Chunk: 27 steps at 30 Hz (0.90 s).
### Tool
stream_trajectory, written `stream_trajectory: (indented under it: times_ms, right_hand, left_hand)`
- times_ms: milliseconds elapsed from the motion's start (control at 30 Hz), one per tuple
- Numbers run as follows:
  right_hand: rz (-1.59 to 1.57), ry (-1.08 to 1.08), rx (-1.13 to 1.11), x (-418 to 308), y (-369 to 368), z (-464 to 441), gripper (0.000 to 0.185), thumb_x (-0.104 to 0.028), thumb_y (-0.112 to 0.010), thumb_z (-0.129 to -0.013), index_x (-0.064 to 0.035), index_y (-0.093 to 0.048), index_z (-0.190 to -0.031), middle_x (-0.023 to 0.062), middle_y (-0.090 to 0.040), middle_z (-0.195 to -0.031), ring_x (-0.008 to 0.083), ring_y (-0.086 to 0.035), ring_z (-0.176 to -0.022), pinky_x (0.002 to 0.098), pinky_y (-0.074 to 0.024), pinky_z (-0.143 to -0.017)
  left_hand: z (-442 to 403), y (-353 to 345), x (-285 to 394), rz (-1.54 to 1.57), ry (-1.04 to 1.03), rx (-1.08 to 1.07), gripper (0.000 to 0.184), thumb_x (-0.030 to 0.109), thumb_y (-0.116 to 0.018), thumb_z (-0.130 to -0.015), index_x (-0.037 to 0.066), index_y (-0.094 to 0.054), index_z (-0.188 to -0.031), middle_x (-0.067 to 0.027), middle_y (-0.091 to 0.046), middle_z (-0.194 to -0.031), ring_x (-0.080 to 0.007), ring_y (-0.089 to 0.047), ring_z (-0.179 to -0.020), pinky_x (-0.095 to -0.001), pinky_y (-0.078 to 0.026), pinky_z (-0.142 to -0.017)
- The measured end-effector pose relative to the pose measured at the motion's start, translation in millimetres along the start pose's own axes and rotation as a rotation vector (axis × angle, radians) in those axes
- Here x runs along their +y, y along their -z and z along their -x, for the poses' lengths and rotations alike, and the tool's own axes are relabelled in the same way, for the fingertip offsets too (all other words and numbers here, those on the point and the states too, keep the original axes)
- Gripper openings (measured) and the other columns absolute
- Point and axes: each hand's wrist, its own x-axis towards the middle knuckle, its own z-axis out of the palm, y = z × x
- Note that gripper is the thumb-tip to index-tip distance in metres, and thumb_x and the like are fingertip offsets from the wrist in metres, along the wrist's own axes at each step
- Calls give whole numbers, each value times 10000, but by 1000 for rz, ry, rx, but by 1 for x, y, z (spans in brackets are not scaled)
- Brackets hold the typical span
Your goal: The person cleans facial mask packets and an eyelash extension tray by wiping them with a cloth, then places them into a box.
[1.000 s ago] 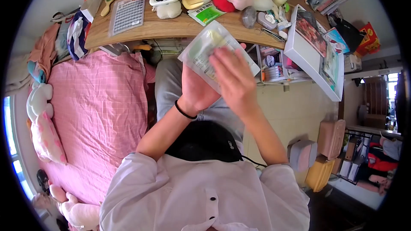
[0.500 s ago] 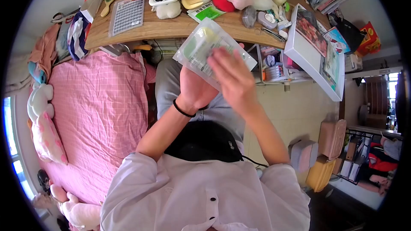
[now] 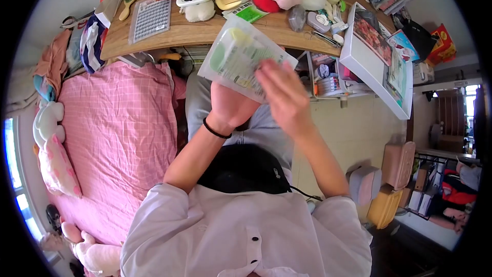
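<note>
The left hand (image 3: 233, 103) grips the packet (image 3: 237, 64) from beneath, fingers hidden behind it. The right hand (image 3: 287, 100), blurred, is at the packet's printed face; I cannot tell whether it grips. The packet sits above the legs (image 3: 198, 97), near the desk (image 3: 189, 33), which holds a green pouch (image 3: 251, 13) and a hairbrush (image 3: 128, 4).
</note>
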Motion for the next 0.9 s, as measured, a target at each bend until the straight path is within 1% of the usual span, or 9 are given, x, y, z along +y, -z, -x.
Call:
stream_trajectory:
  times_ms: [67, 167, 300, 400, 600, 733, 800, 867, 900]
  right_hand:
    - [144, -130, 64, 13, 10, -8, 383, 75, -629, -840, -7, -683, -1210, 158, -639, -1317, 319, -614, -1239, 495, -446, -1095]
    - [104, -164, 58, 13, 6, -2, 383, 74, -640, -843, 0, -672, -1217, 163, -636, -1314, 335, -611, -1233, 499, -440, -1099]
    - [-107, -104, -49, -9, -1, 11, 384, 61, -653, -834, 17, -661, -1216, 166, -638, -1308, 358, -610, -1219, 504, -442, -1095]
    - [80, -89, -2, 3, 0, 12, 375, 55, -647, -838, 29, -653, -1211, 181, -637, -1297, 363, -612, -1211, 504, -442, -1094]
    - [178, -279, 104, 22, 3, -3, 343, 48, -638, -858, 30, -655, -1200, 195, -643, -1281, 368, -617, -1200, 504, -448, -1087]
    - [123, -260, 23, 2, -2, 6, 343, 49, -625, -870, 30, -652, -1211, 194, -637, -1296, 367, -615, -1206, 500, -444, -1093]
    - [-18, -278, -12, -15, -7, 15, 363, 52, -616, -868, 29, -647, -1229, 193, -629, -1311, 352, -604, -1235, 498, -434, -1104]
    - [-34, -222, -28, -25, -10, 22, 377, 60, -618, -858, 25, -650, -1232, 184, -628, -1317, 348, -596, -1250, 497, -429, -1110]
    - [-52, -165, -45, -27, -10, 23, 391, 68, -619, -848, 21, -653, -1235, 175, -627, -1324, 345, -588, -1264, 496, -424, -1115]
  left_hand:
    - [3, 9, -3, 241, -14, -48, 658, 508, -348, -1034, 66, -390, -1520, -151, -448, -1534, -317, -454, -1387, -487, -312, -1188]
    - [0, 20, -6, 411, 42, -108, 634, 499, -353, -1030, 72, -433, -1493, -141, -478, -1508, -312, -460, -1375, -466, -322, -1172]
    - [-2, 35, -9, 261, -3, -113, 584, 474, -357, -1032, 95, -459, -1464, -89, -513, -1468, -274, -486, -1341, -434, -359, -1142]
    - [0, 36, -10, 297, 13, -186, 618, 501, -348, -1030, 92, -455, -1481, -104, -478, -1514, -303, -446, -1383, -471, -308, -1172]
    - [1, 14, -16, 289, 8, 54, 612, 490, -344, -1034, 90, -447, -1486, -97, -473, -1520, -296, -445, -1386, -474, -293, -1181]
    - [-2, 32, -18, 347, -22, -67, 624, 492, -340, -1034, 71, -444, -1482, -112, -471, -1518, -305, -456, -1376, -460, -302, -1179]
    - [-4, 37, -15, 384, -36, -141, 629, 493, -334, -1035, 63, -440, -1481, -123, -470, -1517, -312, -461, -1371, -458, -307, -1178]
    - [-6, 30, -10, 233, -82, -198, 645, 501, -320, -1033, 52, -430, -1484, -144, -466, -1514, -326, -468, -1363, -460, -316, -1177]
    - [-3, 22, -10, 153, -80, 68, 657, 512, -314, -1029, 59, -421, -1492, -157, -465, -1511, -334, -467, -1362, -471, -314, -1179]
